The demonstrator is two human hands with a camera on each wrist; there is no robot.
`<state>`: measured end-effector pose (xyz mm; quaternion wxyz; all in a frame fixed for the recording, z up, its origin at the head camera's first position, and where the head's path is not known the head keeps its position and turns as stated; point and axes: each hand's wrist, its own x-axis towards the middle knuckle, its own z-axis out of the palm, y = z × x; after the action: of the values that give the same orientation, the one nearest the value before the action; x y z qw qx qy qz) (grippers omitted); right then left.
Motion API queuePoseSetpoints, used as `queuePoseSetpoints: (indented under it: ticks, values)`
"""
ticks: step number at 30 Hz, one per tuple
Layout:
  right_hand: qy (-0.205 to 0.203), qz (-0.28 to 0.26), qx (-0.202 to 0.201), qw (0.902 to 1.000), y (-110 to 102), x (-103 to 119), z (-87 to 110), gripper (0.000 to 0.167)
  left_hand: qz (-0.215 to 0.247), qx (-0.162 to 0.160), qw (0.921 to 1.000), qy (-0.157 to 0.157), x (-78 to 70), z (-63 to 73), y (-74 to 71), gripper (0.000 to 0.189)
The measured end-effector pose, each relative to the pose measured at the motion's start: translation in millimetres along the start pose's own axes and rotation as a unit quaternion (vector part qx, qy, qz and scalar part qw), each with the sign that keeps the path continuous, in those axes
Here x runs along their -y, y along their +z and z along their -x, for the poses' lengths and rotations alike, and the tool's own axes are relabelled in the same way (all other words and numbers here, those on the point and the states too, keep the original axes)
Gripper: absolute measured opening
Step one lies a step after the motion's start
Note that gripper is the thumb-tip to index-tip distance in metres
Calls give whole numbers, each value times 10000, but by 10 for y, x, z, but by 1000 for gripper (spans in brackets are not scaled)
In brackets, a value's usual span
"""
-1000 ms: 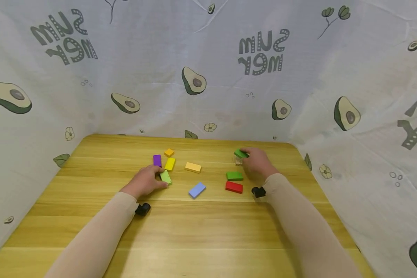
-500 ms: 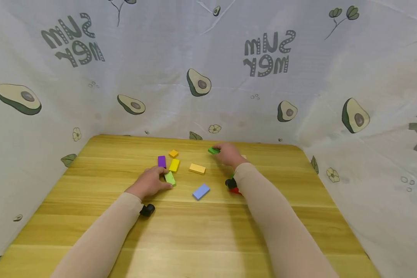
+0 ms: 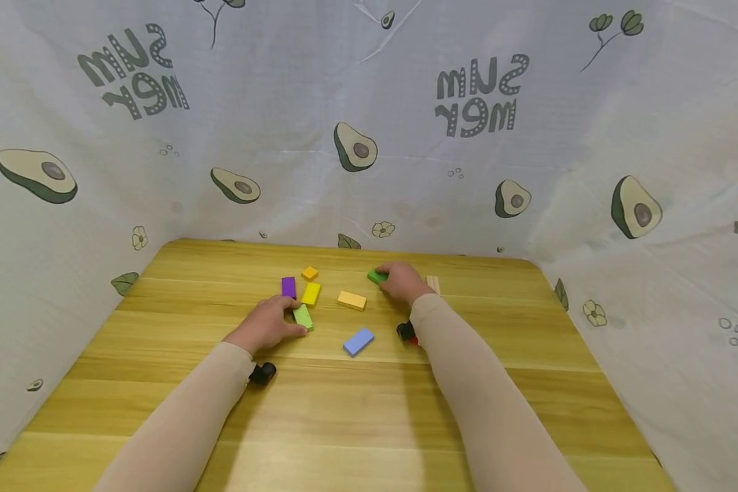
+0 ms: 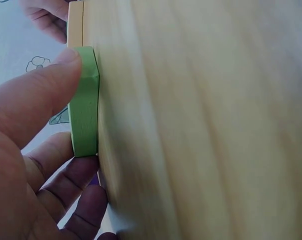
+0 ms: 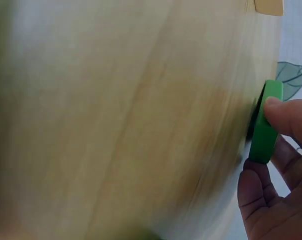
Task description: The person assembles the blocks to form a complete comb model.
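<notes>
In the head view my left hand (image 3: pixel 264 324) pinches a light green wooden block (image 3: pixel 303 317) lying on the table. The left wrist view shows thumb and fingers at opposite ends of this light green block (image 4: pixel 84 110). Farther back and right, my right hand (image 3: pixel 402 281) holds a green block (image 3: pixel 377 276) by its ends. A dark gap shows between that green block (image 5: pixel 266 130) and the tabletop in the right wrist view. Beside the left hand lie a purple block (image 3: pixel 289 287) and a yellow block (image 3: pixel 311 294). A pale orange block (image 3: pixel 352 301) lies between the hands.
A small orange block (image 3: pixel 309 273) lies behind the yellow one, and a blue block (image 3: pixel 359 342) lies nearer me. A plain wood block (image 3: pixel 433 284) is right of the right hand. The right forearm mostly hides a red block (image 3: pixel 413 341). A patterned cloth (image 3: pixel 283 102) borders the table.
My right hand has carried the green block leftward, away from the plain wood block, then slightly down toward the table. The left hand keeps its hold on the light green block.
</notes>
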<state>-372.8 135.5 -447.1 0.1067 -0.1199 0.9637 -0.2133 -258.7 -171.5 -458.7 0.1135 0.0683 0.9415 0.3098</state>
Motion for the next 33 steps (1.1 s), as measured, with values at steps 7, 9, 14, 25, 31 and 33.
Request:
queuePoseSetpoints:
  ticks: [7, 9, 14, 25, 31, 33]
  values:
    - [-78, 14, 204, 9998, 15, -36, -10, 58, 10, -7, 10000, -30, -13, 14, -15, 66]
    - [-79, -68, 296, 9995, 10, -39, -16, 63, 18, 1, 10000, -31, -15, 15, -17, 66]
    - [-69, -216, 351, 9991, 17, -72, -28, 63, 0, 6, 10000, -36, -1, 6, -4, 67]
    - [-29, -853, 621, 9944, 7, -132, -62, 74, 96, 14, 9999, -112, -1, 9, 10, 67]
    - [113, -982, 707, 9926, -4, -140, -93, 71, 130, -1, 9999, -109, 0, 5, 3, 67]
    - [180, -1041, 696, 9920, -8, -141, -96, 71, 131, 2, 9999, -99, -6, 4, -3, 67]
